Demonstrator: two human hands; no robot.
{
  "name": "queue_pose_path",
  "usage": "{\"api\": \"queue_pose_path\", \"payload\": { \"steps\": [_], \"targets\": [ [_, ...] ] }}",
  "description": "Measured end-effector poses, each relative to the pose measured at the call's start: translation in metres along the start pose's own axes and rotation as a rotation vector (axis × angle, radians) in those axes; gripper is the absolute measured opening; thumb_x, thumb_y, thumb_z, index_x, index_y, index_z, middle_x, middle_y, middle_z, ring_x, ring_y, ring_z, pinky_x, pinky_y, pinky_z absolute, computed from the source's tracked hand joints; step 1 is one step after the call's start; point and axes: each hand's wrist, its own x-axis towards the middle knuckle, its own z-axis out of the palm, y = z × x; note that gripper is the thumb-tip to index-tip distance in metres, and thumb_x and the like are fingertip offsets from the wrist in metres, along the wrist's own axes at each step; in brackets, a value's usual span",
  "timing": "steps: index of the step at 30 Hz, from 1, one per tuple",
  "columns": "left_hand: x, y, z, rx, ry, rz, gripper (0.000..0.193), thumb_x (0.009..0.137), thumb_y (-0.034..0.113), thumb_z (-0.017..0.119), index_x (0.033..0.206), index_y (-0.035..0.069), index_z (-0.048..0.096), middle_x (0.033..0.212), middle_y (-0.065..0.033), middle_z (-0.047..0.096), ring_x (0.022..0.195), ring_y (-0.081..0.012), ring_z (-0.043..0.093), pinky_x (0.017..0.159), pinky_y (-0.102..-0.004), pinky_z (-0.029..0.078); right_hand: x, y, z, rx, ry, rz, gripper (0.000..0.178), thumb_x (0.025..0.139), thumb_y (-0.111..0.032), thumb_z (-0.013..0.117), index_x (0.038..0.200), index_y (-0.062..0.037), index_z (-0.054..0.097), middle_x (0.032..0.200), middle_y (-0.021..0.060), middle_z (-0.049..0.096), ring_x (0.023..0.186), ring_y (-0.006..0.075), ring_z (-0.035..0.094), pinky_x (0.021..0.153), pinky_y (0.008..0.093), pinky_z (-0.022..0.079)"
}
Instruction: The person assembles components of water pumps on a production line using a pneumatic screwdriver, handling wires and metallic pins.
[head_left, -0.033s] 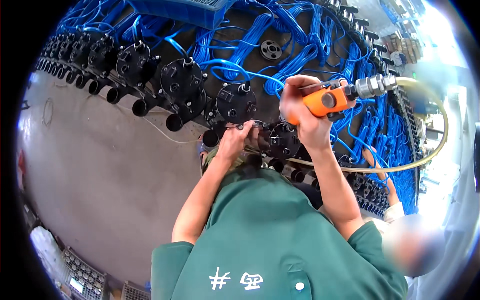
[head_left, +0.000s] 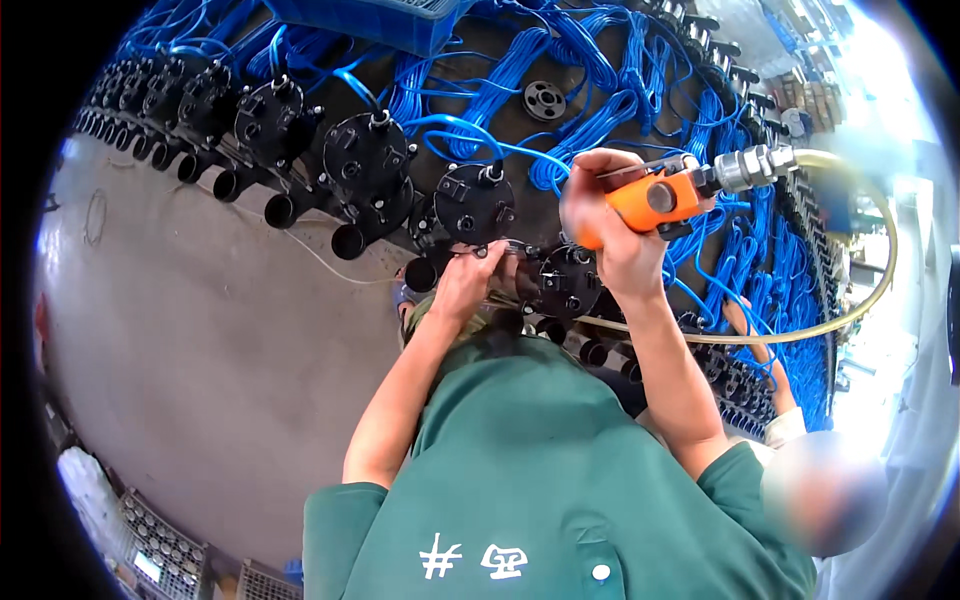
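My right hand [head_left: 615, 235] grips an orange air tool [head_left: 655, 200], held above the row of black pumps. A metal coupling [head_left: 745, 168] joins the tool to a pale yellow hose [head_left: 888, 255], which curves down and back toward the row. Lower and to the left, my left hand [head_left: 466, 284] is closed, its thumb and fingertips pinched at the edge of the machines; what it holds there is too small to make out. A round-topped black pump [head_left: 473, 203] stands just beyond its fingers. Another black pump [head_left: 568, 282] sits to its right, below the tool.
More black pumps [head_left: 365, 155] with open pipe outlets run in a line to the far left. Bundled blue cable [head_left: 510, 85] lies behind them, near a blue crate [head_left: 370, 22] and a round metal disc [head_left: 544, 101]. A co-worker's arm [head_left: 780, 370] reaches in at right. Grey floor [head_left: 220, 370] spreads left.
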Motion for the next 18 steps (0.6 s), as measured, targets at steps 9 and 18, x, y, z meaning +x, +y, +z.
{"api": "queue_pose_path", "payload": {
  "steps": [9,18],
  "targets": [
    [-0.004,-0.003,0.009,0.190,0.104,-0.022,0.035,0.085,0.008,0.064,0.119,0.011,0.069,0.101,-0.0102,0.074,0.066,-0.0273,0.068,0.057,-0.0374,0.055,0.005,0.000,0.014,-0.185,-0.152,0.003,0.035,0.079,0.008,0.063,0.113,0.0018,0.061,0.095,0.0080,0.066,0.077,0.0101,0.063,0.067,0.0239,0.053],
    [-0.006,0.011,0.018,0.038,0.360,-0.017,0.022,0.089,0.016,0.068,0.110,0.014,0.072,0.060,-0.0114,0.057,0.055,-0.0263,0.060,0.051,-0.0393,0.048,-0.007,-0.006,0.012,-0.098,-0.237,-0.101,0.034,0.085,0.003,0.064,0.119,0.0005,0.057,0.100,0.0092,0.065,0.077,0.0116,0.063,0.066,0.0239,0.052]
  ]
}}
